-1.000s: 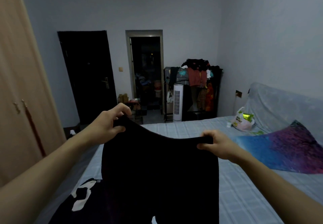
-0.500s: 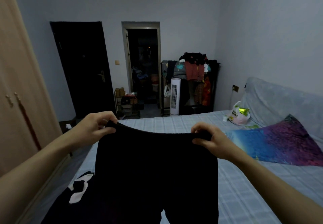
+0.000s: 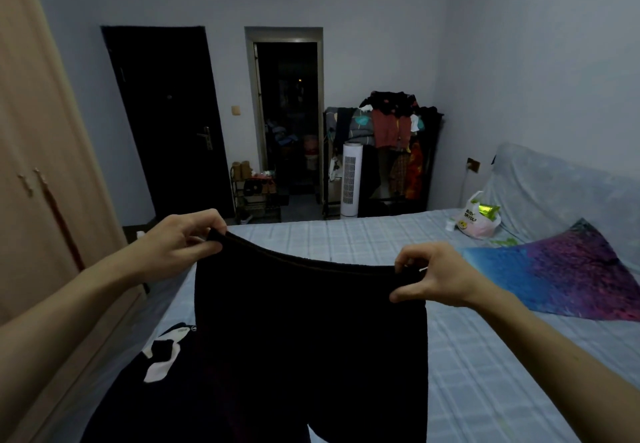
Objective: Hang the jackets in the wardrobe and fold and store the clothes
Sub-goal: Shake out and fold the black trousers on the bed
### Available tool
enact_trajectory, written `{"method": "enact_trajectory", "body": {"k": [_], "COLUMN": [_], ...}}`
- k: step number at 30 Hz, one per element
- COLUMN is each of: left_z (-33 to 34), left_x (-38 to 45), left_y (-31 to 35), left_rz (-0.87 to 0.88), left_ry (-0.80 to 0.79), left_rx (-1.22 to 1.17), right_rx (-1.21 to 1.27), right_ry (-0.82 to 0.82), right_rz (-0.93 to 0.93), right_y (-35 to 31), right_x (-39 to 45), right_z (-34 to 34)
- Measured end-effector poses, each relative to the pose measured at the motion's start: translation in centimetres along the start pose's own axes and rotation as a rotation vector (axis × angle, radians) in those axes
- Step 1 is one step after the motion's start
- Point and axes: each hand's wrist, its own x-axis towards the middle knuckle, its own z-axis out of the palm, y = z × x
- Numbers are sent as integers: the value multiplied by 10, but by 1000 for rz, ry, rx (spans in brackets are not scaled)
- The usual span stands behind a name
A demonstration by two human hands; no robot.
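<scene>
I hold a black pair of trousers (image 3: pixel 311 338) up by the waistband over the bed (image 3: pixel 467 373). My left hand (image 3: pixel 180 245) pinches the left end of the waistband. At the right end my right hand (image 3: pixel 433 276) pinches it between thumb and fingers. The band sags a little between the two hands, and the legs hang down out of the frame. A black garment with white patches (image 3: pixel 156 373) lies on the bed at the lower left. The beige wardrobe (image 3: pixel 45 172) stands at the left with its doors closed.
A purple and blue pillow (image 3: pixel 561 269) and a plastic bag (image 3: pixel 478 221) lie at the bed's right. A clothes rack (image 3: pixel 391 138) full of garments, a white tower fan (image 3: pixel 351 183), a dark door (image 3: pixel 166 120) and an open doorway (image 3: pixel 291 120) line the far wall.
Both hands have spread a little and levelled the waistband. My view has tilted down slightly, so the room sits higher in the frame.
</scene>
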Motion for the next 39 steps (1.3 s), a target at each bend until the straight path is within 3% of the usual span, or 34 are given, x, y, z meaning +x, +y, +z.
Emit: {"method": "enact_trajectory", "body": {"k": [5,12,15,18,22,30,34,37,39], "left_z": [1,9,9,4,11,41,54,72,90], "left_x": [-6,-6,-6,-9,-17,-50,-62,-80,-93], "left_y": [-2,2,1,-1,-10,-42,-50,-60,-62], "left_rz": [-7,4,-29,-105,-52,-160,-119,-125,-115], "left_ry": [65,101,126,83,-88,-18,-102,-213,-197], "left_rx": [33,111,149,186,330,268,249,217,218], "right_rx": [142,8,-50,-65,-213,-141,-178,-181,-179], "right_ry": [-105,265,314,269,186,140,148,23,-104], "right_rz": [35,-16,-60,-38,-69,42,104,153,235], "right_y": [-8,-13,-17,-18,-12,-12,-10,-4,-5], "right_x": [-6,6,13,16,13,-21,-40,-62,-81], "right_z": [1,16,16,15,33,62,77,87,93]}}
